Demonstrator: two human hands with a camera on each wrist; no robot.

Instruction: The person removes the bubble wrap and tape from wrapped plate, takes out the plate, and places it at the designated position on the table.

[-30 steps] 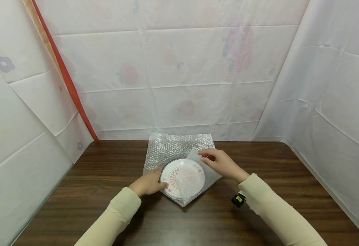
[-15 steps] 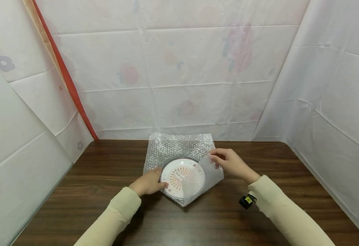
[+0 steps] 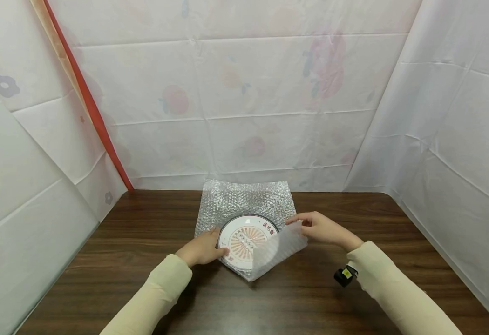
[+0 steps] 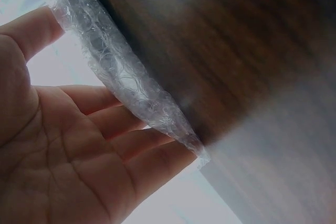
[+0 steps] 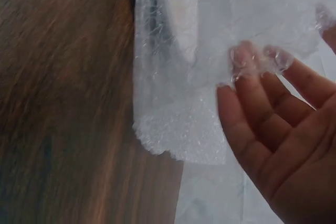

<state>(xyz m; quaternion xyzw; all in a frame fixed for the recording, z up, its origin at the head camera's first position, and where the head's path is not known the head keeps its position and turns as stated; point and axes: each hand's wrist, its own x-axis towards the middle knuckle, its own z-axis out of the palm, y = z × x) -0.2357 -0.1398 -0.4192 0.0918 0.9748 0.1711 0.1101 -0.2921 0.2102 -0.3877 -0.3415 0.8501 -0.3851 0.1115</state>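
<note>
A round white plate (image 3: 242,239) with an orange fan-like pattern and red lettering lies on a sheet of bubble wrap (image 3: 244,197). My left hand (image 3: 202,246) holds the plate's left edge, thumb on the rim; in the left wrist view its fingers reach along the folded wrap edge. My right hand (image 3: 324,228) pinches the corner of a translucent flap (image 3: 275,253), which is raised and covers the plate's lower right part. The right wrist view shows fingertips (image 5: 244,56) through the film, with a white strip of the plate (image 5: 181,14) dim behind it.
The dark brown wooden table (image 3: 144,218) carries the wrap near its middle. White printed cloth (image 3: 244,93) closes off the back and both sides, with a red strip (image 3: 89,100) at the left corner. A small black device (image 3: 344,275) hangs at the right cuff.
My right hand has moved right and slightly down, drawing the flap off the plate's middle and uncovering more of its pattern. The left hand has stayed put.
</note>
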